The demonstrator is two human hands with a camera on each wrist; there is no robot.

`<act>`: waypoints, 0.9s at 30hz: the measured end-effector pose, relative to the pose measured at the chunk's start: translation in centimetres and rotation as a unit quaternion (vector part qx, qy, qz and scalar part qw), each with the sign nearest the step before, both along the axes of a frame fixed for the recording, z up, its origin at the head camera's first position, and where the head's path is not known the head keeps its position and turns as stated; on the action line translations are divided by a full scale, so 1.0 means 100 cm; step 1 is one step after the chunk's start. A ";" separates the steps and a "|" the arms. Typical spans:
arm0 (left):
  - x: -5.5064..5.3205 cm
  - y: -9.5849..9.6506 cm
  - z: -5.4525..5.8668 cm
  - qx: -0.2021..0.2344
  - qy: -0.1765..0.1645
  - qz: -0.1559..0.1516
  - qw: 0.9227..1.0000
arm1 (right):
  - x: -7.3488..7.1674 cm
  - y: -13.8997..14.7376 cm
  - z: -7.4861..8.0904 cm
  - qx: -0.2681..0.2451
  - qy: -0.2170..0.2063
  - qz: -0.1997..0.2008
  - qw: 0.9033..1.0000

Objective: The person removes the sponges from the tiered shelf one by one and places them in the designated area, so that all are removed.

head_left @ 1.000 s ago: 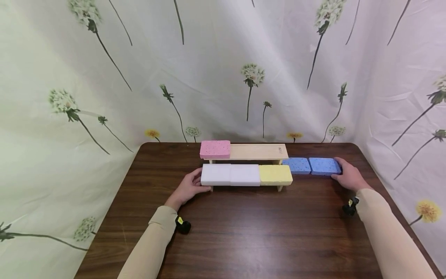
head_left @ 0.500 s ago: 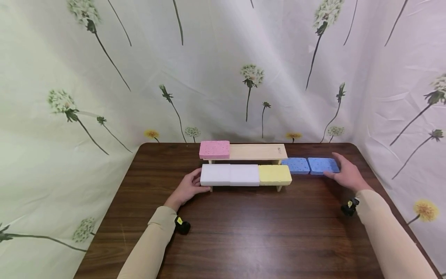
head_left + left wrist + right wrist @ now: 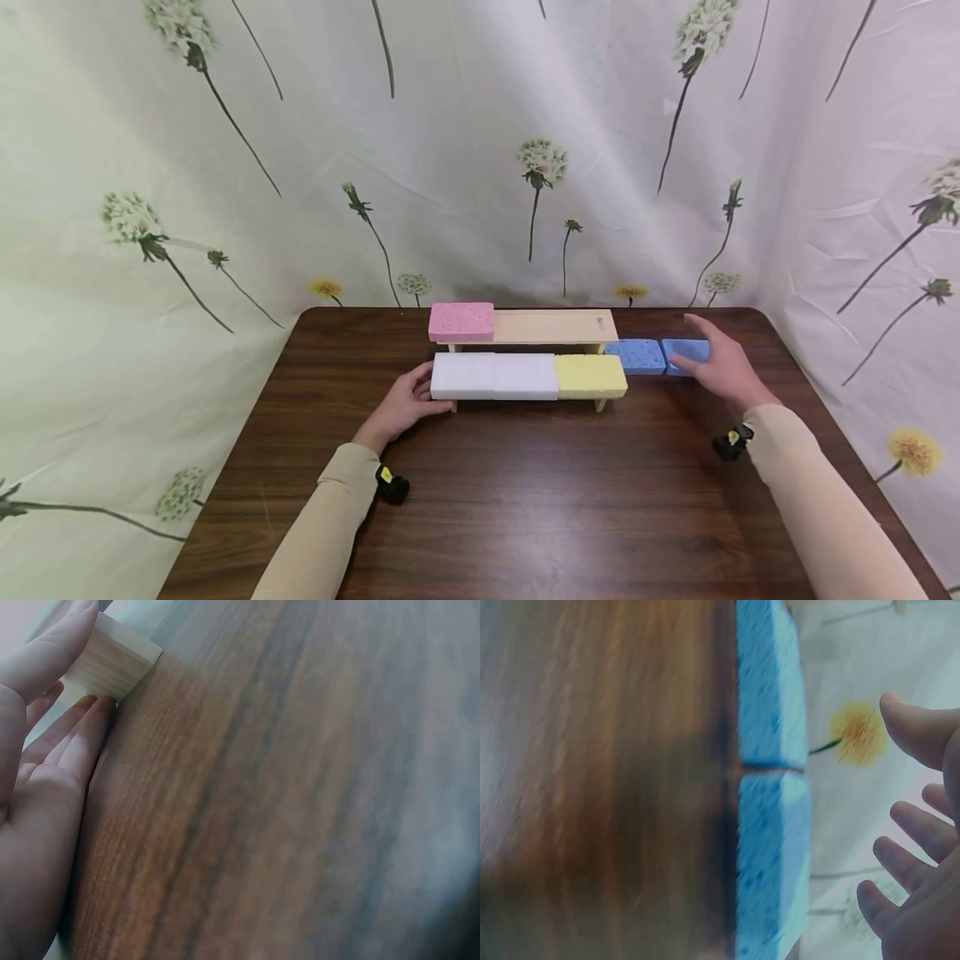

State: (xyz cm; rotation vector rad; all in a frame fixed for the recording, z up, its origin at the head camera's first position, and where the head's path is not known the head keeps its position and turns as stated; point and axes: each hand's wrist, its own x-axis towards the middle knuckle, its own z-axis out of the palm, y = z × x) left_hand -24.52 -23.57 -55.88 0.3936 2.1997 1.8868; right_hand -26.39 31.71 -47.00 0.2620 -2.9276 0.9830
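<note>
Two white sponges [image 3: 493,377] and a yellow sponge [image 3: 591,377] lie side by side along a low front wooden stand. My left hand [image 3: 402,407] holds this stand at its left end, thumb in front; the left wrist view shows the fingers around its wooden leg [image 3: 124,664]. At the right, two blue sponges [image 3: 636,357] lie end to end on the table. Over the right blue sponge [image 3: 765,862] my right hand [image 3: 722,367] is spread, raised above it in the right wrist view and partly covering it in the head view.
Behind the front row stands another wooden stand [image 3: 555,326], with a pink sponge [image 3: 461,321] on its left end. All stand on a dark wood table [image 3: 525,492]. A flower-printed curtain [image 3: 465,167] hangs behind the table and at its sides.
My right hand has let go of the right blue sponge's outer end, risen and moved left over it with fingers spread. The left hand and the sponges have stayed put.
</note>
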 end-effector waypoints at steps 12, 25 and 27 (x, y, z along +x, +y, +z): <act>0.001 0.000 0.002 0.001 -0.003 -0.001 1.000 | -0.007 -0.043 0.019 -0.011 0.045 0.062 0.997; 0.002 0.000 0.002 -0.002 -0.009 0.000 1.000 | -0.012 -0.094 0.039 -0.016 0.053 0.102 0.993; 0.001 0.000 0.001 -0.002 -0.009 0.001 1.000 | -0.012 -0.102 0.042 -0.015 0.058 0.110 0.992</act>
